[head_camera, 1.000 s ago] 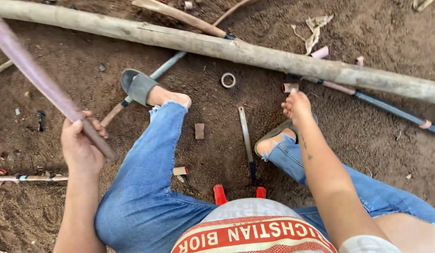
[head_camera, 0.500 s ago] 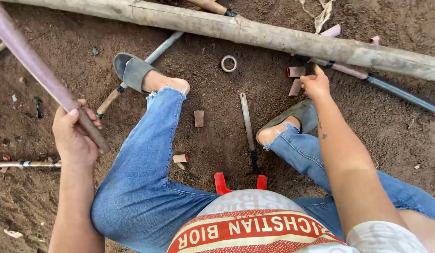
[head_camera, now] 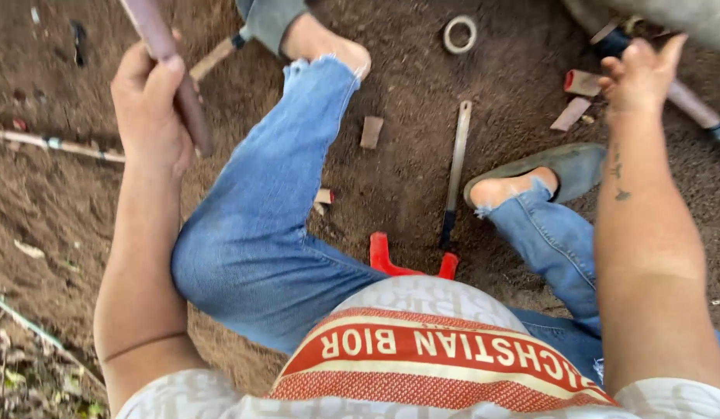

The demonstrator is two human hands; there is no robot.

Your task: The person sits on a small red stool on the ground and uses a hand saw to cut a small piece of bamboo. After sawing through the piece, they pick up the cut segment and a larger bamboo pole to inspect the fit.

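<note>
1. Left hand (head_camera: 149, 109) closed around a purplish stick (head_camera: 167, 66), gripping its lower end above the left knee; stick running up out of the top edge.
2. Right hand (head_camera: 638, 76) open, fingers spread, holding nothing; hovering just beside 2 short cut pieces (head_camera: 579, 93) on the dirt (head_camera: 73, 202).
3. Long thin blade (head_camera: 455, 174) lying between the legs; small ring (head_camera: 459, 34) well above it; red tool handles (head_camera: 410, 260) near the lap.
</note>
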